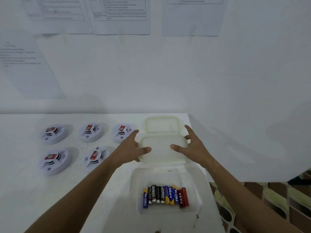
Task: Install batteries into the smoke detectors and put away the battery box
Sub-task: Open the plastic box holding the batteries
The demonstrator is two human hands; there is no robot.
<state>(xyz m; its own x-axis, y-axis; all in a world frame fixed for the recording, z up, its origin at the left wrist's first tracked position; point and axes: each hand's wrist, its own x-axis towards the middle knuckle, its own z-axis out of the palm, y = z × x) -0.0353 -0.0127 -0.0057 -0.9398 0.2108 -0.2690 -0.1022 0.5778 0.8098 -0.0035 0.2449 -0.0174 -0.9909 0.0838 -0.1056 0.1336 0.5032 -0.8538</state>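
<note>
The white table (75, 190) runs along a wall hung with printed sheets (120, 15); five smoke detectors (53, 134) sit on its left part in two rows, each apparently carrying a red battery on top. The clear battery box (168, 187) stands open near the front edge, a row of mixed batteries (165, 196) lying in its bottom; just behind it lies a translucent lid (162, 149), with what looks like a second lid or tray (161, 123) beyond, touching it. The left hand (133, 149) and the right hand (191, 145) flank the near lid, fingers spread wide and holding nothing; whether the fingertips touch its rim cannot be told. The step in hand seems to be fetching the lid to close the box; done well, both hands take opposite edges, lift it level, square its corners over the box and press round the rim until it seats, keeping the batteries undisturbed.
</note>
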